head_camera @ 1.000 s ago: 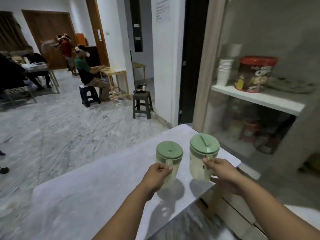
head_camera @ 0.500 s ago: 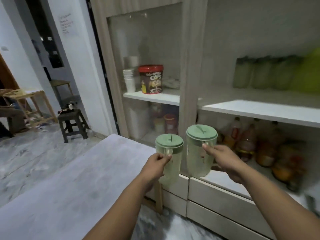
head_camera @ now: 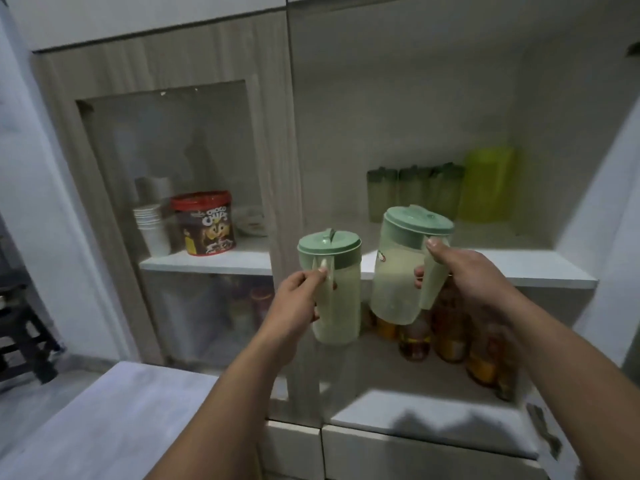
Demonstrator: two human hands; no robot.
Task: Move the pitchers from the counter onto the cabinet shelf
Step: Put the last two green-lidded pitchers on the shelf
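Two pale green pitchers with green lids are in the air in front of the cabinet. My left hand [head_camera: 298, 299] grips the handle of the smaller pitcher [head_camera: 341, 306], held upright before the wooden post. My right hand [head_camera: 464, 271] grips the handle of the larger pitcher [head_camera: 398, 271], which tilts and is raised to the front edge of the white cabinet shelf [head_camera: 519, 265]. Several green pitchers [head_camera: 415, 192] stand at the back of that shelf beside a yellow-green container [head_camera: 488, 185].
Behind a glass door on the left sit a cereal tub [head_camera: 206, 223] and stacked paper cups [head_camera: 152, 226]. Bottles of amber liquid [head_camera: 450, 337] fill the lower shelf. The white counter [head_camera: 104, 427] lies below left, drawers [head_camera: 415, 455] below the cabinet.
I have turned from the counter to face the cabinet. Both pitchers came off the counter and rose toward the open shelf, the right one higher and tilted.
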